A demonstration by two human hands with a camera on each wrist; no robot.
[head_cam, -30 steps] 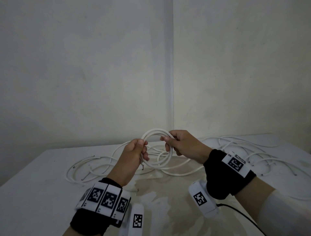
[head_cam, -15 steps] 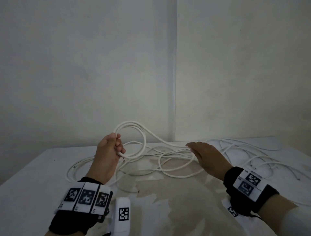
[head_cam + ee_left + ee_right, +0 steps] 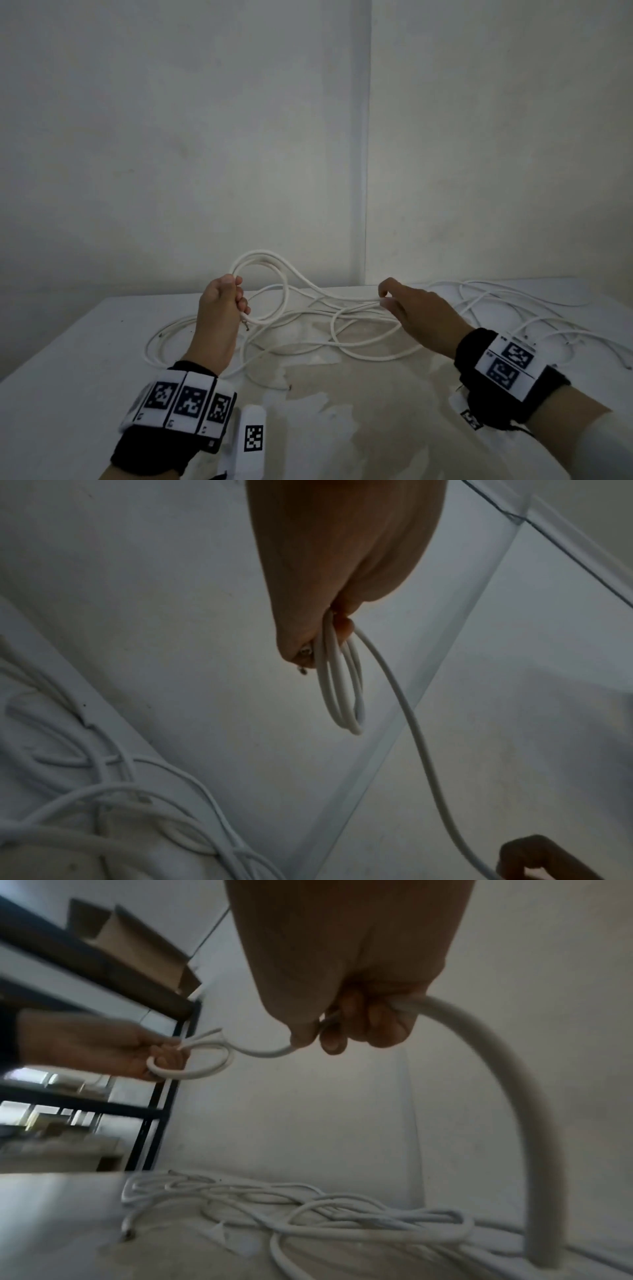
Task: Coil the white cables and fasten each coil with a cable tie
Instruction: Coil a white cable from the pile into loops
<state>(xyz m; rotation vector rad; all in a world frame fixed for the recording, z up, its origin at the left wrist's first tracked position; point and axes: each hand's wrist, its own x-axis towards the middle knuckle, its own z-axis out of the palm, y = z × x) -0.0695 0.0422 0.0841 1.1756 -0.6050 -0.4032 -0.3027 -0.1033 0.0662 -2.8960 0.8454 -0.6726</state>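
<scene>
My left hand (image 3: 236, 298) grips a small coil of white cable (image 3: 284, 291) of a few loops, held upright above the table's back left. In the left wrist view the coil (image 3: 339, 691) hangs from my curled fingers. One strand (image 3: 329, 294) runs from the coil to the right, where my right hand (image 3: 387, 299) pinches it just above the table. The right wrist view shows that cable (image 3: 514, 1096) passing through my right hand's fingers (image 3: 359, 1026), with the left hand (image 3: 95, 1045) and its coil (image 3: 205, 1064) beyond.
Several loose white cables (image 3: 370, 342) lie tangled across the back of the white table (image 3: 68, 377), reaching to its right side (image 3: 513, 308). A worn brownish patch (image 3: 342, 411) marks the table's middle. Walls meet in a corner behind. A black shelf with a cardboard box (image 3: 130, 947) stands to the left.
My hands, together at the coil a second ago, have parted. The left moved left with the coil. The right slid right along the cable and now pinches it.
</scene>
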